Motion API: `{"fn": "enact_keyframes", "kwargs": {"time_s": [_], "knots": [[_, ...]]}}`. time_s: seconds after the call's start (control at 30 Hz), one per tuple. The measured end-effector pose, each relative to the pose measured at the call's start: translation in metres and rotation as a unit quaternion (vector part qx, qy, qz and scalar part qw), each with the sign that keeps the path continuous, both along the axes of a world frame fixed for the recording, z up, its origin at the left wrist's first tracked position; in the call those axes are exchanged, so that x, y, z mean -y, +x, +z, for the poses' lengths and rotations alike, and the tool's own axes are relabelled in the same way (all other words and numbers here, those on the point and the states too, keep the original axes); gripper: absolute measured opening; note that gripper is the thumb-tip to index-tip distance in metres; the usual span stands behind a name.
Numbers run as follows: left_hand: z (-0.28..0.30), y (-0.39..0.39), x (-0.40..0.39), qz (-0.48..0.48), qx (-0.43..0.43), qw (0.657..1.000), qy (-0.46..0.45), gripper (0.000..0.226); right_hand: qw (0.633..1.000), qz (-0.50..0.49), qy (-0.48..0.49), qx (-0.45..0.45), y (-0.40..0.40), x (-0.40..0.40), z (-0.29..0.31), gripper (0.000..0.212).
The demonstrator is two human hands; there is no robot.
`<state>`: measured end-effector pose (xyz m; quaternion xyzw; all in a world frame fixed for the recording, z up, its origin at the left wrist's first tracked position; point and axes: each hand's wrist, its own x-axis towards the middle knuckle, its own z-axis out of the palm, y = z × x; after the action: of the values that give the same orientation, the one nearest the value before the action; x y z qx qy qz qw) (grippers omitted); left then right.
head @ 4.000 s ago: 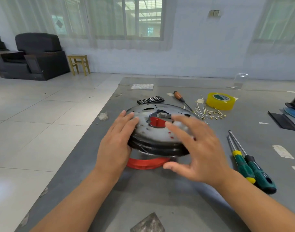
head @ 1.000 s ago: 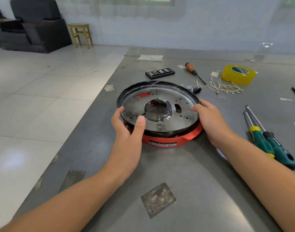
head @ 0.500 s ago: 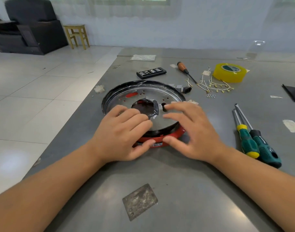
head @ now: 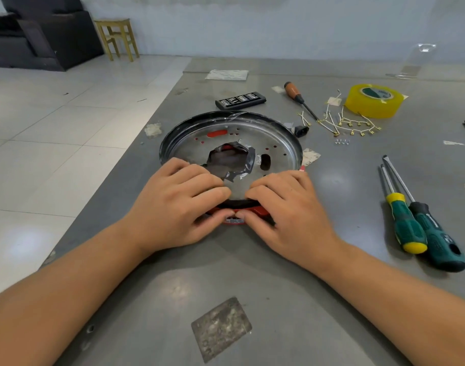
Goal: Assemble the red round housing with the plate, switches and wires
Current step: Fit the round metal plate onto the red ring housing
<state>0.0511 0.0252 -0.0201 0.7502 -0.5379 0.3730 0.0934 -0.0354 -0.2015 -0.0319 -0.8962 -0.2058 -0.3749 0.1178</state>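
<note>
Plate (head: pixel 273 151) seated in red housing (head: pixel 255 211); left hand (head: pixel 178 204) and right hand (head: pixel 284 204) pinch near rim. Wires (head: pixel 345 125) lie loose on desk (head: pixel 279 286); switches apparently unfitted.

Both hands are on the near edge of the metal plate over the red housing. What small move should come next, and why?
Probably press the near edge down. The left hand and right hand have fingers on the metal plate and thumbs under the red housing, where a dark rim shows between plate and housing, so the plate may not be fully seated.
</note>
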Motion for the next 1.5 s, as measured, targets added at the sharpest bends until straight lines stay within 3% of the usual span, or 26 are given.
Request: {"fn": "enact_keyframes", "kwargs": {"time_s": [0.23,0.5,1.5], "knots": [[-0.002,-0.008,0.0,0.0,-0.073,0.997,-0.018,0.024,1.0,0.019,0.002,-0.021,-0.003,0.001,0.005,0.014],[-0.007,-0.019,0.012,0.013,-0.071,0.996,-0.054,0.02,0.998,0.041,0.011,-0.044,-0.003,0.016,0.01,0.011],[-0.013,-0.02,0.011,0.003,-0.143,0.988,-0.054,0.009,0.998,0.031,0.017,-0.054,-0.005,0.016,0.011,0.01]]}}
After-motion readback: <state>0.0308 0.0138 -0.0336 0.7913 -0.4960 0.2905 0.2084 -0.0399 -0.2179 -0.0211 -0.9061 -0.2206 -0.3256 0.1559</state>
